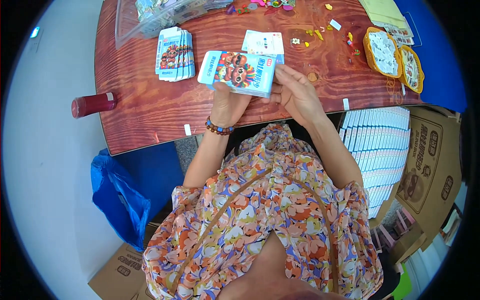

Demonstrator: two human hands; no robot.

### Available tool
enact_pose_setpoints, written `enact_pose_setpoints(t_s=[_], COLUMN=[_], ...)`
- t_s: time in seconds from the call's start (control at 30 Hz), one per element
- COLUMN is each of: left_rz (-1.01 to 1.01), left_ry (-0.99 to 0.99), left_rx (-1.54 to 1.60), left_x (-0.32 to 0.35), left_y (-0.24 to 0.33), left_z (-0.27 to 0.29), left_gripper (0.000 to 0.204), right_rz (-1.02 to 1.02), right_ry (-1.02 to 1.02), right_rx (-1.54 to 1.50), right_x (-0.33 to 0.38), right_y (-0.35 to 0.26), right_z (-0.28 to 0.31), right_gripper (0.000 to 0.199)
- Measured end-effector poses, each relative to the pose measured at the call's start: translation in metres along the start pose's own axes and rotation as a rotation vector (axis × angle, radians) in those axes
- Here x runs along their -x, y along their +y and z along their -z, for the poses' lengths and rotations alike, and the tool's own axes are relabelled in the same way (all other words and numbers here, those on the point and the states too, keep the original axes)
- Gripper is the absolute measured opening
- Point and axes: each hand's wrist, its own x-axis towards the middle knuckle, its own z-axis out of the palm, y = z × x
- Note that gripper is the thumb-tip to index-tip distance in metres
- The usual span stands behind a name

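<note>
while the light-blue box [239,74] is hanging just above the wooden table [145,120], its printed face upward, both hands are meeting it. the left hand [230,106] is clamping its near side toward the left end: the thumb is lying against the lower edge of the face, and the other fingers are passing beneath, where they are hiding from view. the right hand [300,97] is bending around the right end, its upper fingers lying beside the far corner and lower ones showing near the close corner; whether they are pinching the box or merely touching it, one cannot tell. a beaded bracelet [219,127] is circling the left wrist. beyond that hand, similar boxes [175,56] are standing in an overlapping row, while pale cards [265,43] are lying just past the held box.
</note>
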Motion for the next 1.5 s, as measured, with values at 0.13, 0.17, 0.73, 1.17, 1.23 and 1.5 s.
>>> enact_pose_setpoints(t_s=[0.13,0.17,0.73,1.17,1.23,1.5], left_rz=[0.023,0.01,0.014,-0.189,-0.209,-0.269], left_ry=[0.038,0.047,0.011,-0.009,0.015,0.262], left_rx=[0.063,0.048,0.019,-0.781,-1.094,-1.212], left_x=[0.0,-0.001,0.002,0.0,0.005,0.01], left_y=[0.005,0.006,0.004,0.005,0.003,0.015], left_z=[-0.001,-0.001,0.016,-0.012,-0.014,0.011], left_gripper=[0.108,0.108,0.097,0.092,0.095,0.094], right_rz=[-0.01,-0.022,-0.054,-0.221,-0.215,-0.009], right_ry=[-0.008,0.008,0.077,-0.032,-0.036,0.162], right_rx=[-0.049,-0.058,-0.05,-0.241,-0.349,0.852], right_x=[-0.001,-0.001,-0.002,-0.011,-0.012,-0.033], right_y=[0.0,-0.001,0.007,0.03,0.047,0.013], right_z=[-0.013,-0.015,-0.013,0.006,0.016,0.015], right_gripper=[0.033,0.031,0.031,0.035,0.034,0.032])
